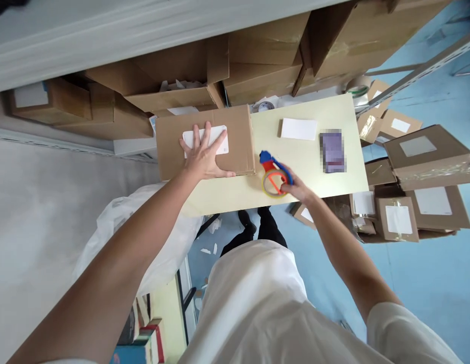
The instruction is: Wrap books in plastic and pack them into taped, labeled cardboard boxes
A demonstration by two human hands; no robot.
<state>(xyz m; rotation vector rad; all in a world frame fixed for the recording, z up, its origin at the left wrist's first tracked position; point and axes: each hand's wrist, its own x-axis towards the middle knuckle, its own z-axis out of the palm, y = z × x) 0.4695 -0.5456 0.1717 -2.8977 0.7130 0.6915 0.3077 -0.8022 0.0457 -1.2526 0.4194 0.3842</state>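
Observation:
A closed cardboard box [169,146] lies on the left part of the pale yellow table [235,194]. My left hand [202,151] rests on its top with the fingers spread, partly covering a white label [222,146]. To the right of the box, my right hand [293,186] is wrapped around the handle of a blue and red tape dispenser [271,163] with a tape roll in it. The dispenser is held just above the table, apart from the box. On the table farther right lie a stack of white paper slips [298,129] and a purple, pixelated item [333,151].
Large open cartons [170,98] fill the shelf behind the table. Several labelled parcels [428,177] are piled on the floor at right. A white plastic bag [140,217] bulges at the table's left front. Tape rolls [358,87] stand at the back right corner.

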